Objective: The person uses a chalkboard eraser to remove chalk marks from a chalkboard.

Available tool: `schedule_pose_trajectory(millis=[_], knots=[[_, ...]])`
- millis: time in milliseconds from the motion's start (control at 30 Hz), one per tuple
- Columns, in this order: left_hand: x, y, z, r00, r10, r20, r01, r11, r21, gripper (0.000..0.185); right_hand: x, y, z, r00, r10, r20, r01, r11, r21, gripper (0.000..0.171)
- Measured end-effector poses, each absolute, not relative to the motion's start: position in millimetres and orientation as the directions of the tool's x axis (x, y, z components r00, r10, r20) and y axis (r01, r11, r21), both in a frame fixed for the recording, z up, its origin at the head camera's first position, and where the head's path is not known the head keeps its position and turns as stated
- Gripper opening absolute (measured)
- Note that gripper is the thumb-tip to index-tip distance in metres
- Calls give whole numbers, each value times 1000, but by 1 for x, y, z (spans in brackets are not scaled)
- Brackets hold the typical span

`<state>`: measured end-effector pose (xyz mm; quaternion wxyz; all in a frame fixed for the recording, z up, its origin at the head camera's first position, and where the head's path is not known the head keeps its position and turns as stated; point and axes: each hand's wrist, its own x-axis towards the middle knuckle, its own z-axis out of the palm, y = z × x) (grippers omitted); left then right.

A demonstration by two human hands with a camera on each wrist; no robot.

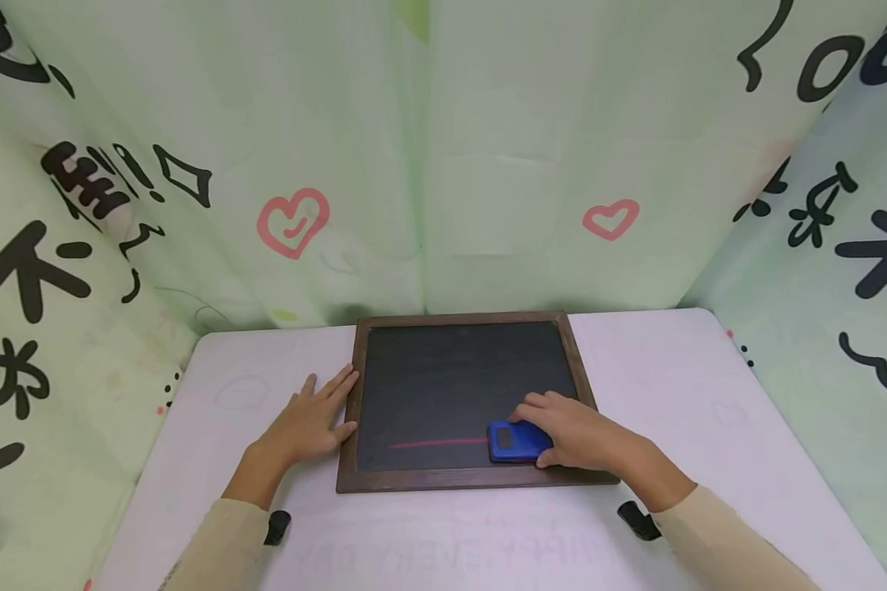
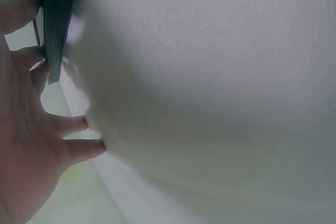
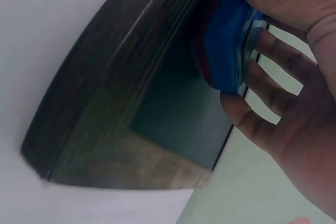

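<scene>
A small chalkboard with a brown wooden frame lies flat on the white table. Low on its dark surface runs a pink chalk line, which ends at a blue board eraser. My right hand grips this eraser at its right end, thumb on the near side and fingers on the far side. In the right wrist view the eraser stands against the board, its reddish underside turned to the surface. At the left edge of the frame, my left hand touches the wood with fingers spread and fairly straight.
The table stretches out on both sides of the board, with faint mirrored lettering near its front. Behind and beside it hangs a pale green curtain with black writing and pink hearts. Black straps show at both wrists.
</scene>
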<state>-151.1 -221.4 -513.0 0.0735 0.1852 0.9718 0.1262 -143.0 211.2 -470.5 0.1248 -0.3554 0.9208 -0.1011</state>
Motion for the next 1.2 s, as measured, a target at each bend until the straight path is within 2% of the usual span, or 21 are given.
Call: schedule_pose_trajectory(millis=[267, 867, 1200], knots=[[-150, -222, -513, -922, 374, -98, 336, 901, 275, 77, -148, 174, -471, -671, -721, -173, -680, 691, -246, 58], [-152, -222, -515, -921, 376, -107, 337, 902, 270, 76, -147, 68, -469, -603, -773, -197, -780, 624, -58, 62], [-152, -220, -513, -923, 365, -124, 325, 910, 257, 75, -149, 27, -470, -608, -758, -233, -780, 625, 2, 63]])
